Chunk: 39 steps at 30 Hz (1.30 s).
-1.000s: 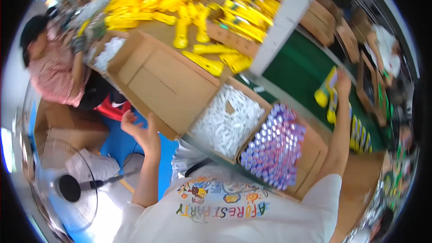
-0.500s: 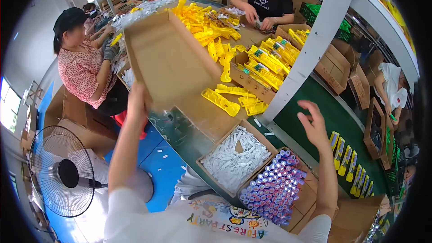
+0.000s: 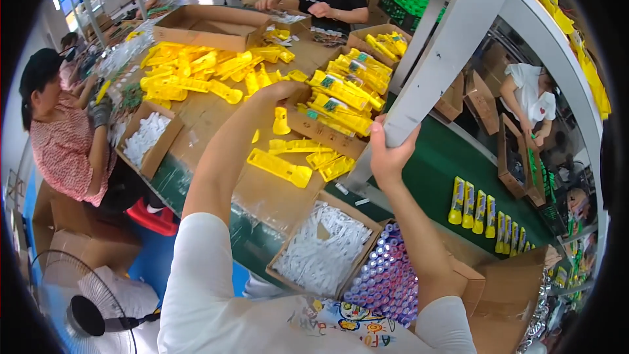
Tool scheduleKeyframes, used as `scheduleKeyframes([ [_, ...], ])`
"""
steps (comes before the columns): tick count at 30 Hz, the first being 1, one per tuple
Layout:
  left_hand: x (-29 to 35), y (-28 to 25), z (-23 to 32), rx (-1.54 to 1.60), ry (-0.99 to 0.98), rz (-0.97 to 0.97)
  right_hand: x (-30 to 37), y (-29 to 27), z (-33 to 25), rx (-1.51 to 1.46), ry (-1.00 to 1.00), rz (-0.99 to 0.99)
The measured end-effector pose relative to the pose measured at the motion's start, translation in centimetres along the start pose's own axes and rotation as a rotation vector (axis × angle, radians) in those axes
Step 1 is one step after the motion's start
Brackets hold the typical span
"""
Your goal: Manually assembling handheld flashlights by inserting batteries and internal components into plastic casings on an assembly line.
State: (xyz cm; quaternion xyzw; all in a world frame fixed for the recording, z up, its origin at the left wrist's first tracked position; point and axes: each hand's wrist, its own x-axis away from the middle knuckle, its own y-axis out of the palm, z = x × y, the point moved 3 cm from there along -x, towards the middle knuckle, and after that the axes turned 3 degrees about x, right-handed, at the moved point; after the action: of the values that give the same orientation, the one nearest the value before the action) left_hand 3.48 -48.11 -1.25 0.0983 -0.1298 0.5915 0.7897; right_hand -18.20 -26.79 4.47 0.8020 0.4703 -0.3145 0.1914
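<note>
My left hand [image 3: 285, 92] is at the left end of a cardboard box [image 3: 325, 132] filled with yellow plastic casings [image 3: 341, 95]. Its fingers are blurred and partly hidden, so I cannot tell whether they grip the box. My right hand [image 3: 391, 154] is beside the box's right end, at the foot of a white metal post [image 3: 436, 59]. Its thumb and fingers are spread apart on either side of the post; contact is unclear. Loose yellow casings [image 3: 280, 168] lie before the box. A larger shallow cardboard box [image 3: 229, 40] rests beyond the yellow heap [image 3: 190, 69].
Close to me are a box of small white parts [image 3: 324, 246] and many purple-wrapped cylinders [image 3: 386, 275]. Yellow units [image 3: 468, 203] line a green belt [image 3: 429, 164] at right. Co-workers sit left and across the table. A fan [image 3: 88, 314] stands lower left.
The large shallow box has left my left hand and lies on the far side of the table. My left hand has moved right to the filled box; my right hand has moved left toward the post.
</note>
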Motion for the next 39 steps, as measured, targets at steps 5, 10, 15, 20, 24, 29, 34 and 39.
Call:
scheduleKeyframes([
  [5, -5.1, -1.2, -2.5, 0.019, -0.117, -0.406, 0.6, 0.8, -0.3, -0.002, -0.016, 0.002],
  [10, -4.7, -2.5, -2.3, 0.133, -0.075, -0.073, 0.2, 0.6, -0.1, 0.009, -0.007, 0.02],
  [15, 2.7, -3.8, -0.7, 0.144, 0.056, 0.108, 0.0, 0.4, 0.1, 0.084, -0.057, 0.045],
  [20, 16.1, -4.0, 2.0, 0.3, 0.159, 0.269, 0.0, -0.3, 0.1, 0.169, -0.091, 0.073],
  [24, 25.8, -11.1, -0.7, 0.292, 0.236, 0.48, 0.2, 0.5, -0.7, 0.191, -0.12, 0.076],
  [29, 38.1, -12.9, -6.3, 0.416, 0.221, 0.574, -0.3, -0.3, 0.1, 0.196, -0.068, 0.085],
  [34, 47.0, -6.1, -9.4, 0.493, 0.201, 0.772, -0.9, -0.2, 0.0, 0.189, -0.085, 0.078],
  [39, 45.6, -5.0, -15.7, 0.604, 0.249, 0.823, -0.4, 0.2, -0.1, 0.189, -0.067, 0.038],
])
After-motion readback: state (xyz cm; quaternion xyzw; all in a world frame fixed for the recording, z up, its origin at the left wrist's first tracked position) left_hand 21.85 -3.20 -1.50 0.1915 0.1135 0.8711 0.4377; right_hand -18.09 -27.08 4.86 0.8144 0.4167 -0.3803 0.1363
